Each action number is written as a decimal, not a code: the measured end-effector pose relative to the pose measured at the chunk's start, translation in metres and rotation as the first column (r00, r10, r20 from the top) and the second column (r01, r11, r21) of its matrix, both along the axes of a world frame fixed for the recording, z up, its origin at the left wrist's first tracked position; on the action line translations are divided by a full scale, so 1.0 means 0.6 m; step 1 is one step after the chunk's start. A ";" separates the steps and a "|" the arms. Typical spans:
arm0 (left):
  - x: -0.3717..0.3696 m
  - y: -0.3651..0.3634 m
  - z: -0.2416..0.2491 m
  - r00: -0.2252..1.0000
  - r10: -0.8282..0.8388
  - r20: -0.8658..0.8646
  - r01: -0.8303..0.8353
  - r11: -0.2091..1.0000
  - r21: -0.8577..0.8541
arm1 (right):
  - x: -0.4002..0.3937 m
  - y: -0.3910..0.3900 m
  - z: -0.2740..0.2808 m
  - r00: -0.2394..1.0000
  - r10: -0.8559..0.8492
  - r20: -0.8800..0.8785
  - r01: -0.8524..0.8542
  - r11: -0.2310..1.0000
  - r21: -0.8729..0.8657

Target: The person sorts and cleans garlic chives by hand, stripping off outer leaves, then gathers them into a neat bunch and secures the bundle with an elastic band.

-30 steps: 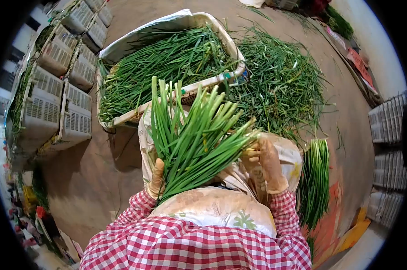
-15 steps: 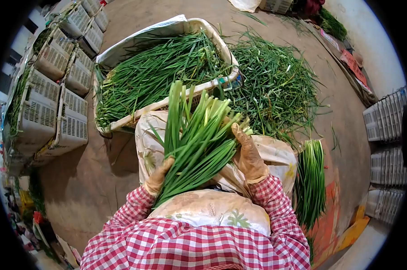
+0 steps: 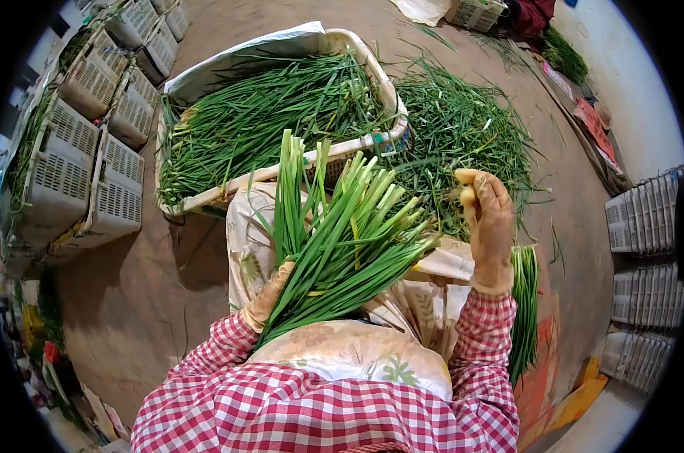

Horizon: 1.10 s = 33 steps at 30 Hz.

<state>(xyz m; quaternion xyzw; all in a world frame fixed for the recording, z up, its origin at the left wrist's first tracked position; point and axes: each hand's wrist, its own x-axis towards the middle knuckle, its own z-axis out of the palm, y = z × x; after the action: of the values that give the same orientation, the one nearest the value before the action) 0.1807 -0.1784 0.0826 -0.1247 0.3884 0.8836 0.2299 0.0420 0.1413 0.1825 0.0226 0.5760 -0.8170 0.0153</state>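
Note:
My left hand (image 3: pixel 269 296), in a tan glove, grips the lower end of a thick bunch of long green leaves (image 3: pixel 342 234). The bunch fans upward over my lap, which is covered by a floral apron (image 3: pixel 357 351). My right hand (image 3: pixel 488 223), also gloved, is raised to the right of the bunch and is not touching it. Its fingers are curled together, and I see nothing clearly held in them. Both sleeves are red-and-white check.
A large white basket (image 3: pixel 206 198) full of green leaves stands in front of my knees. A loose pile of leaves (image 3: pixel 470 128) covers the floor beside it. A sorted bunch (image 3: pixel 524 302) lies at my right. White crates stand stacked at left (image 3: pixel 92 181) and right (image 3: pixel 644 226).
My right hand has left the tips of the bunch and risen to the right, away from it. The left hand still holds the bunch, whose leaves have spread out slightly.

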 end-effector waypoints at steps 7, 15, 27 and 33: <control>0.011 0.008 -0.010 0.999 0.018 0.051 -0.010 0.989 -0.149 | 0.068 -0.141 0.005 0.853 0.430 -0.296 0.186 0.280 0.942; -0.011 0.028 0.036 0.997 0.017 -0.072 -0.028 0.987 -0.159 | 0.117 -0.165 -0.004 0.792 0.586 -0.171 -0.411 0.720 0.559; -0.006 0.020 0.009 0.993 0.103 -0.064 -0.104 0.995 -0.004 | -0.015 0.064 0.115 0.875 0.145 -0.462 -0.386 0.784 -0.487; -0.001 0.022 0.000 0.991 0.128 -0.048 -0.126 0.991 0.034 | 0.007 0.011 0.002 0.946 0.257 -0.196 0.072 0.424 0.903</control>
<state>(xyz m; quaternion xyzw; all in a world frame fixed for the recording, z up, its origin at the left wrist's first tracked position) 0.1802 -0.1650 0.0828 -0.1233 0.3715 0.9052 0.1653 0.0465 0.1481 0.1834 -0.1310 0.9177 -0.3727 -0.0425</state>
